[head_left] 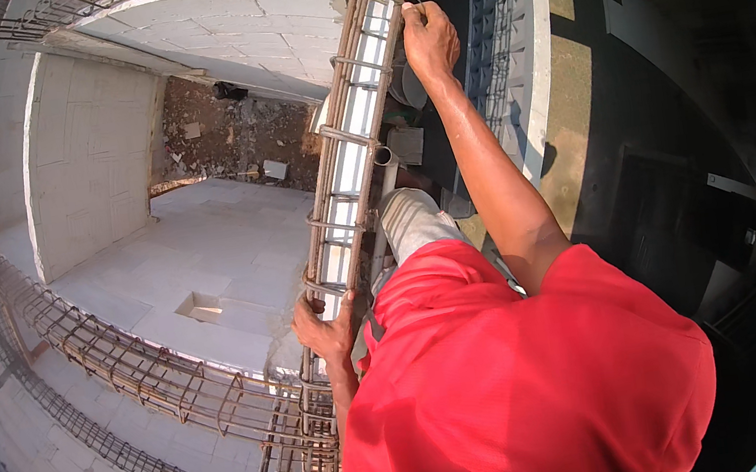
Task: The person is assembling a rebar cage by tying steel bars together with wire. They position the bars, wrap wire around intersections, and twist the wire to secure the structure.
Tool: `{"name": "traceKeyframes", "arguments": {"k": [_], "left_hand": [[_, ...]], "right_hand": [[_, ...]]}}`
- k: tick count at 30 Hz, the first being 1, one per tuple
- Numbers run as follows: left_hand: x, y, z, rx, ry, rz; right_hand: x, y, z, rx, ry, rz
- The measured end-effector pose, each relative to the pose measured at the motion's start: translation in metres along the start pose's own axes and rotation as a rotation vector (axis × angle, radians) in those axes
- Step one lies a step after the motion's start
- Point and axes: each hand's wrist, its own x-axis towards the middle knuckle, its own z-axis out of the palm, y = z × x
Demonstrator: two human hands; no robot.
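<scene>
A long rebar cage [346, 134] of rusty bars and square stirrups runs along the top of a narrow wall, whose white top shows between the bars. At its near part my left hand [322, 333] is closed round a stirrup [325, 287], thumb on the right side and fingers on the left. Farther along, with the arm stretched out, my right hand [431, 40] is pinched at the cage's right edge. A thin dark curved piece shows by its fingertips, but what they hold is mostly hidden.
More rebar cages [142, 375] cross at the left and meet this one near my body. Below on the left lie a pale block floor [202, 222] with a square opening [200, 307] and block walls [86, 151]. A pipe [383, 155] and a ledge [537, 49] stand at the right.
</scene>
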Motion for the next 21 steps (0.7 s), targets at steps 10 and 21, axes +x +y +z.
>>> {"name": "traceKeyframes", "arguments": {"k": [10,21], "left_hand": [[0.0,-0.019,0.019,0.092,-0.016,-0.044],[-0.002,-0.027,0.024,0.107,0.012,0.073]], "right_hand": [[0.061,0.028,0.091,-0.117,0.137,-0.031],[0.061,0.036,0.095,-0.12,0.166,-0.056]]}}
